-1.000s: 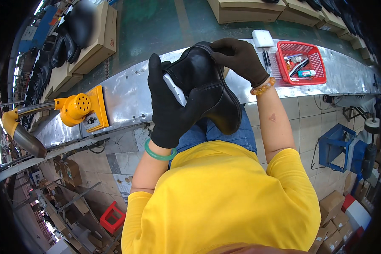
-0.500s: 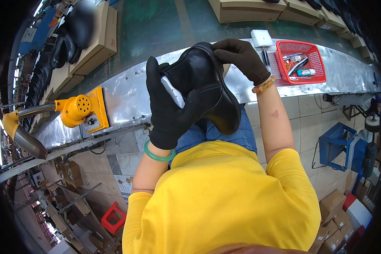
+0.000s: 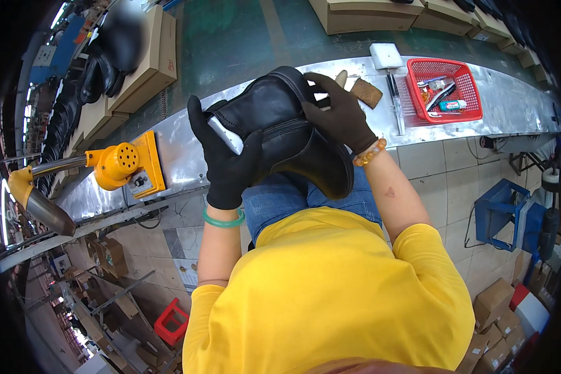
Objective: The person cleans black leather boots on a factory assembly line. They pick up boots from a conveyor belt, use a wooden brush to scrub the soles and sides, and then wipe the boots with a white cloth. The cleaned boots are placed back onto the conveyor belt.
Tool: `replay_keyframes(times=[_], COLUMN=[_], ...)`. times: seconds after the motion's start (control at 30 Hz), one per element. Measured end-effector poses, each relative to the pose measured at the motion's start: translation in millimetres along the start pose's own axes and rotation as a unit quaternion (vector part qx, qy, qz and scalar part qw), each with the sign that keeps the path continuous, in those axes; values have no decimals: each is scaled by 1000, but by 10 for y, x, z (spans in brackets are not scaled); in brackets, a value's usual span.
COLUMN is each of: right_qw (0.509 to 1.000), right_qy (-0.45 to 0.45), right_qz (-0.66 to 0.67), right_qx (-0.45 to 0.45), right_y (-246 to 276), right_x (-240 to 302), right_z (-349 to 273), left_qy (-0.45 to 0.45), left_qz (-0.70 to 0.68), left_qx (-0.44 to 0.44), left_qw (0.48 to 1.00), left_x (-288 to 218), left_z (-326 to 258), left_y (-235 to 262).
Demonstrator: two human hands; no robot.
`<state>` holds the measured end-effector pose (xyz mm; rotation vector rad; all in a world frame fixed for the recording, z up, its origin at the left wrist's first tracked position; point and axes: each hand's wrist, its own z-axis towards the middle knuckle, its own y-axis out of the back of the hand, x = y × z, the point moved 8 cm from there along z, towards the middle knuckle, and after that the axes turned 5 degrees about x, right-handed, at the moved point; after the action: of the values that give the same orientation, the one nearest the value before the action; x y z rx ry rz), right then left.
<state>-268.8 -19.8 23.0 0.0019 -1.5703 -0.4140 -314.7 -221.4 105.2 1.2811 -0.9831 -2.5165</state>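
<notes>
A black ankle boot (image 3: 265,103) lies tilted between my hands above the bench edge, its opening to the left and its rounded toe to the lower right. A zip runs along its side, and something white (image 3: 225,134) shows at the opening. My left hand (image 3: 227,159), in a dark glove, is closed round the shaft, thumb and fingers on either side of the opening. My right hand (image 3: 340,112), also gloved, has its thumb and bent fingers against the sole edge near the heel. Part of the sole is turned away from view.
The metal bench (image 3: 184,131) carries a yellow lamp base (image 3: 146,163) at left. At right are a brown block (image 3: 366,93), a pen-like tool (image 3: 395,103), a white block (image 3: 386,56) and a red basket (image 3: 445,118) of small items. Cardboard boxes (image 3: 148,62) with black footwear stand beyond.
The boot has rolled and tipped leftward, showing more of its side and zip. My left hand has shifted left, my right slightly left and down the sole, uncovering the brown block.
</notes>
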Motion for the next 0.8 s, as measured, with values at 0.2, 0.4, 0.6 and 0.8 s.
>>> replay_keyframes(times=[0.2, 0.4, 0.6, 0.8], right_qw=[998, 997, 889, 861], right_qy=[-36, 6, 22, -200], right_qz=[-28, 1, -372, -422], right_qx=[42, -76, -265, -201], right_y=[-21, 365, 1078, 1309], right_x=[-229, -453, -508, -1052], right_z=[-200, -266, -464, -508], left_qy=[69, 71, 51, 11], left_qz=[-24, -34, -49, -136], left_qx=[-9, -12, -26, -16], left_qw=[997, 997, 997, 991], left_x=[367, 507, 421, 349], left_z=[-38, -90, -126, -13], left_y=[60, 81, 123, 117])
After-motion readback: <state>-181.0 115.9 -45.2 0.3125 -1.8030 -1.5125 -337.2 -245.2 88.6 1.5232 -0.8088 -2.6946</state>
